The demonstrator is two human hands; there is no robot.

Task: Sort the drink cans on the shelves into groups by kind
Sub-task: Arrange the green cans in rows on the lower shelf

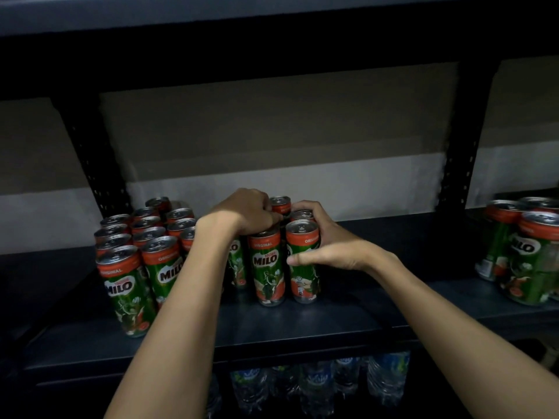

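Note:
Several green and red Milo cans stand upright on a dark shelf [302, 325]. A block of them [142, 255] fills the left part. My left hand [246, 211] lies curled over the top of a front Milo can [267, 267] in the middle cluster. My right hand [325, 246] wraps around the right-hand Milo can [302, 261], thumb across its front and fingers behind it. Two more cans [280, 204] stand behind, between my hands.
Another group of Milo cans [526, 255] stands at the shelf's right end. Black perforated uprights [99, 164] [456, 164] frame the bay, with an upper shelf [272, 13] overhead. Water bottles [317, 385] sit on the level below.

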